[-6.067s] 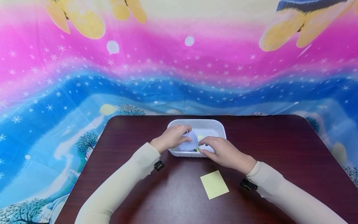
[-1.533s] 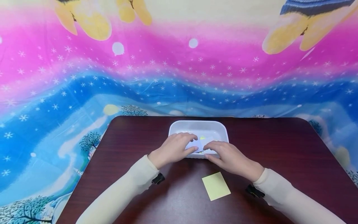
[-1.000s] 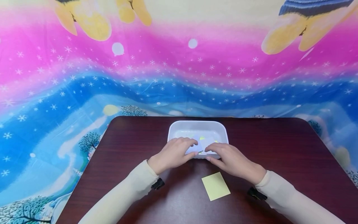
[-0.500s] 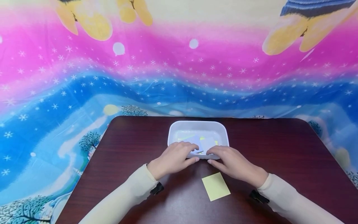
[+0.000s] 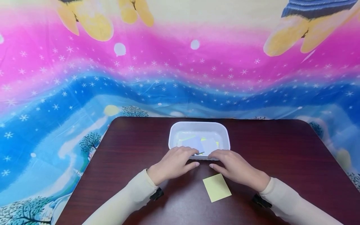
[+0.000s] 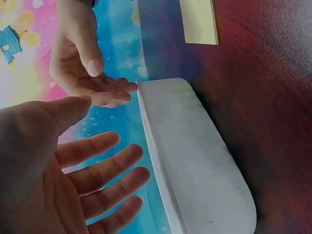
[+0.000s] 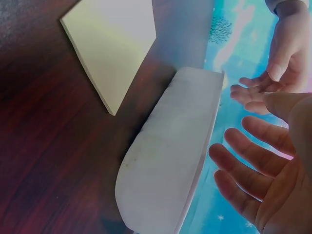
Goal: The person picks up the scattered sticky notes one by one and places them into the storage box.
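Note:
A white plastic tub (image 5: 199, 125) stands near the table's far edge. Inside it lie several loose paper squares, a pale lilac one (image 5: 192, 143) and a whitish one (image 5: 210, 145) on top, with yellow edges peeking out beneath. My left hand (image 5: 175, 162) hovers at the tub's near left rim, fingers relaxed and spread, nothing in them. On the near right rim side, my right hand (image 5: 237, 167) is likewise empty, its fingers loosely bent. Both wrist views show bare palms beside the tub's outer wall (image 6: 190, 146). A yellow sticky-note pad (image 5: 217, 188) lies on the table between the forearms.
The dark reddish-brown table (image 5: 135, 140) has rounded far corners. Behind it hangs a pink and blue cloth backdrop (image 5: 180, 81) with snowflakes. A small black device (image 5: 156, 194) is strapped under the left wrist, another (image 5: 261, 201) under the right.
The left hand has let go of the lilac paper, which now lies in the tub. Both hands have drawn back toward the near rim; the yellow pad has stayed put.

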`<action>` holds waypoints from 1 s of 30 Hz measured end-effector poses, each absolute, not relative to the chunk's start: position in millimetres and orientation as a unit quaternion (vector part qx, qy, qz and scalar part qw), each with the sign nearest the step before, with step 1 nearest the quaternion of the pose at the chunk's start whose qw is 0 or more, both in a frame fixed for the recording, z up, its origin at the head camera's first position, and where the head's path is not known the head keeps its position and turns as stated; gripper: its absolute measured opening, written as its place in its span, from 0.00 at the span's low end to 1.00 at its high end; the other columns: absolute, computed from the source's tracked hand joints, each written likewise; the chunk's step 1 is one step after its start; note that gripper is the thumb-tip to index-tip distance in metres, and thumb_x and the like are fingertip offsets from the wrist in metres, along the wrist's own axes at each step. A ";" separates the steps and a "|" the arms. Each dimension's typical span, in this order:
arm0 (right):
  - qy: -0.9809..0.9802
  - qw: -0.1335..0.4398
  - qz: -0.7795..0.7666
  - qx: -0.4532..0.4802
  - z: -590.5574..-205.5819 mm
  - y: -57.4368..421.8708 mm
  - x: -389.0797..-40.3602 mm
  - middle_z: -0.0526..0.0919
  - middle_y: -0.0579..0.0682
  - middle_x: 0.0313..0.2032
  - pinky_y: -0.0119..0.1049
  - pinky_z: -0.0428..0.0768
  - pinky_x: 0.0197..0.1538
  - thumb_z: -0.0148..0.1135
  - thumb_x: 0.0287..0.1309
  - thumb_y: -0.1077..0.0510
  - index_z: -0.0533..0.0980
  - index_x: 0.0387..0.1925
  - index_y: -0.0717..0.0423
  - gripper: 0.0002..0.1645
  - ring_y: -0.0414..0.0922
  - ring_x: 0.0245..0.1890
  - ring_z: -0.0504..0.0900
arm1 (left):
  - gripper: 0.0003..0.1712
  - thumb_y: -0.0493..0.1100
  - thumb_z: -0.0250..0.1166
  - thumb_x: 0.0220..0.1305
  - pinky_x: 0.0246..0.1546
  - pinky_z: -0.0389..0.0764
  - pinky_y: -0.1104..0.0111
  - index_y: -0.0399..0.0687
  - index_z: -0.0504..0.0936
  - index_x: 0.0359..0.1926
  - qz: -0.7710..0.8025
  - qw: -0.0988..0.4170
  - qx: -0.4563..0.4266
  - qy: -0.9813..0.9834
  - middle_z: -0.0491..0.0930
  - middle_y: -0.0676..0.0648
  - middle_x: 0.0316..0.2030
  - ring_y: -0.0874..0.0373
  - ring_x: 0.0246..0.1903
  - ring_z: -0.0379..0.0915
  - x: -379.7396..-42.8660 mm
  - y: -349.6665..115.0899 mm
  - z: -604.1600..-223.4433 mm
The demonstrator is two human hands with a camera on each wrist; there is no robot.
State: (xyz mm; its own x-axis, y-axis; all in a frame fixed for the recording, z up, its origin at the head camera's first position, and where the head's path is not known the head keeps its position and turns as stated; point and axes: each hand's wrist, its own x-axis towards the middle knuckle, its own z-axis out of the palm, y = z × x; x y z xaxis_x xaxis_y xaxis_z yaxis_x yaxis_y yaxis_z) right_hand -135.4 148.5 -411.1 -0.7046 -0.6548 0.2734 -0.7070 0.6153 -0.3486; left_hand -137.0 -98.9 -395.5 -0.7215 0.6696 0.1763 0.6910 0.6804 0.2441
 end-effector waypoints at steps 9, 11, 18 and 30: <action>-0.901 0.062 0.204 0.379 -416.2 149.3 -132.6 0.81 0.36 0.40 0.37 0.77 0.45 0.60 0.57 0.47 0.79 0.44 0.45 0.14 0.31 0.42 0.77 | 0.23 0.58 0.56 0.64 0.44 0.75 0.64 0.51 0.78 0.54 -0.147 0.041 -0.373 -0.915 0.81 0.55 0.44 0.62 0.42 0.76 -130.6 -97.5 -398.8; -0.900 0.062 0.205 0.380 -417.8 149.3 -131.5 0.80 0.36 0.40 0.37 0.77 0.45 0.60 0.57 0.47 0.79 0.43 0.46 0.14 0.32 0.42 0.77 | 0.23 0.58 0.56 0.64 0.43 0.76 0.64 0.51 0.78 0.53 -0.149 0.042 -0.375 -0.914 0.82 0.54 0.43 0.62 0.41 0.76 -129.7 -96.9 -399.8; -0.895 0.062 0.208 0.389 -427.3 149.7 -126.6 0.80 0.36 0.39 0.36 0.77 0.44 0.60 0.58 0.47 0.79 0.42 0.47 0.13 0.32 0.41 0.76 | 0.22 0.58 0.55 0.64 0.40 0.76 0.65 0.51 0.79 0.51 -0.151 0.032 -0.390 -0.908 0.82 0.54 0.42 0.62 0.39 0.76 -125.7 -96.3 -407.8; -0.892 0.041 0.209 0.399 -442.1 150.7 -121.5 0.76 0.34 0.40 0.33 0.76 0.40 0.61 0.56 0.50 0.78 0.38 0.45 0.08 0.33 0.38 0.75 | 0.21 0.57 0.56 0.64 0.43 0.76 0.68 0.51 0.79 0.50 -0.147 0.027 -0.391 -0.908 0.82 0.55 0.44 0.64 0.42 0.77 -123.7 -94.1 -418.5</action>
